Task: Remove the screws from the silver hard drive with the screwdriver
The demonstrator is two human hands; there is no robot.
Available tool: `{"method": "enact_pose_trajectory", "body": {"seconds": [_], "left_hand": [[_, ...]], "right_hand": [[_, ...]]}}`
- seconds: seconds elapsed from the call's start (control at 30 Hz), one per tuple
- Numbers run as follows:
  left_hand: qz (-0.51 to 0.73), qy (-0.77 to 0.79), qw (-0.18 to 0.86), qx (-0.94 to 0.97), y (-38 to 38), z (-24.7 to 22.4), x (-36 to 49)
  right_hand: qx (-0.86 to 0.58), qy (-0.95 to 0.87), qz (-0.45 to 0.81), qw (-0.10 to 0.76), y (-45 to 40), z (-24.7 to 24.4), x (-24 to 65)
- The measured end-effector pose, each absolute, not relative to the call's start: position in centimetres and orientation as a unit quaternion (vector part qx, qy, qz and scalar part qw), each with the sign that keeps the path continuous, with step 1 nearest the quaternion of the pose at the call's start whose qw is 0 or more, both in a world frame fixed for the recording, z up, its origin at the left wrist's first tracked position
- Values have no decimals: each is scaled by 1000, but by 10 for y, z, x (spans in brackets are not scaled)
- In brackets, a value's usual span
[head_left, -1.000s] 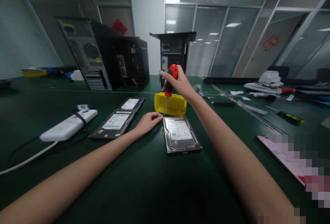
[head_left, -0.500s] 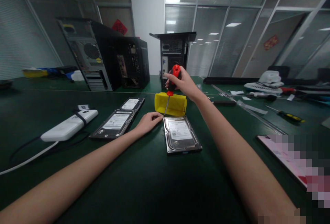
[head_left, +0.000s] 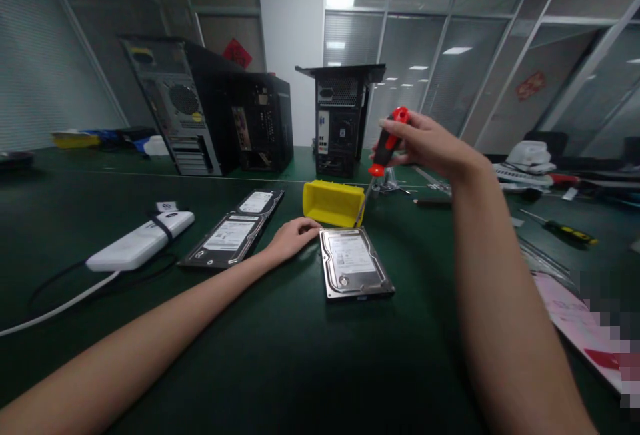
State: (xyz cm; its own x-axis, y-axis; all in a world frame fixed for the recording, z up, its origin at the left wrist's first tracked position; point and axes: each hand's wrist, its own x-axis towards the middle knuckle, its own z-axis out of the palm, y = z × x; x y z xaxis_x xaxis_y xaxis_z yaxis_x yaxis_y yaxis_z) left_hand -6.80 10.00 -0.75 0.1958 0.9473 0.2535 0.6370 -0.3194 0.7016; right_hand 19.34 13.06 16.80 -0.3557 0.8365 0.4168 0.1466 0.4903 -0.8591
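A silver hard drive lies label up on the green table. My right hand grips a red and black screwdriver, tilted, its tip down at the drive's far right corner. Resting on the table, my left hand touches the drive's far left corner; its fingers are curled together, and whether they hold anything is hidden. Just behind the drive is a yellow plastic box, its open side facing me. Left of my left hand lie two more drives, one nearer and one farther.
Three black computer cases stand at the back. A white power strip with cables is on the left. At the right are a yellow and black screwdriver, a pink flat item and loose metal parts.
My right hand has moved the screwdriver rightward, from the drive's far left corner to its far right corner. My left hand keeps its place by the drive. The view has shifted slightly.
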Motion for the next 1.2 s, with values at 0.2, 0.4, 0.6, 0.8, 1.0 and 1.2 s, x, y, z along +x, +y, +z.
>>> {"method": "enact_pose_trajectory", "body": {"seconds": [0.2,0.4,0.6,0.8,1.0,1.2], "left_hand": [[335,540,242,733,97,-4,-67],[329,533,233,744,99,-7,-69],[333,529,233,745,100,-8,-70],[333,531,236,743,99,-8,-70],[334,529,233,744,103,-12,-71],[336,529,233,744,103,-12,-71]], "right_hand": [[-395,-765,381,337,122,170,230],[-386,-746,399,367,130,165,218],[-397,-737,408,365,133,164,214],[-399,-740,421,340,132,163,212],[-405,-760,405,308,126,167,207],[-426,-756,389,309,124,168,203]]}}
